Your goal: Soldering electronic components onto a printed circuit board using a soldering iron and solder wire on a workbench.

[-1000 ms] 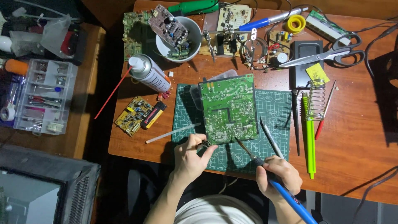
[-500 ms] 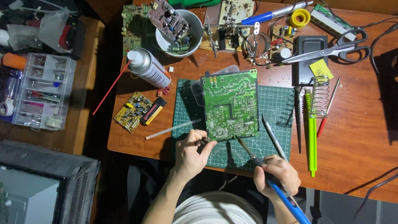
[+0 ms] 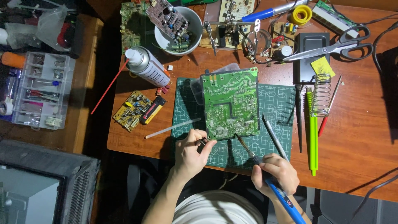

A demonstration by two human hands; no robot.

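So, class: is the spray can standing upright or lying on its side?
On its side: the spray can lies lengthwise on the wooden table, its red straw pointing down-left.

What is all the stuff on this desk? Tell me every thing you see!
Circuit board: one, green, on the cutting mat.
Cutting mat: one, green, desk centre.
Small board: one, yellow, left of mat.
Spray can: one, silver, red straw, upper left.
Bowl: one, white, holding a board, top.
Scissors: one pair, grey, upper right.
Solder roll: one, yellow, top.
Coil stand: one, metal, right of mat.
Green pen tool: one, right of mat.
Parts box: one, clear, far left.
Soldering iron: one, blue handle, tip at the circuit board's lower edge.
Left hand: at the board's lower left corner.
Right hand: gripping the soldering iron.
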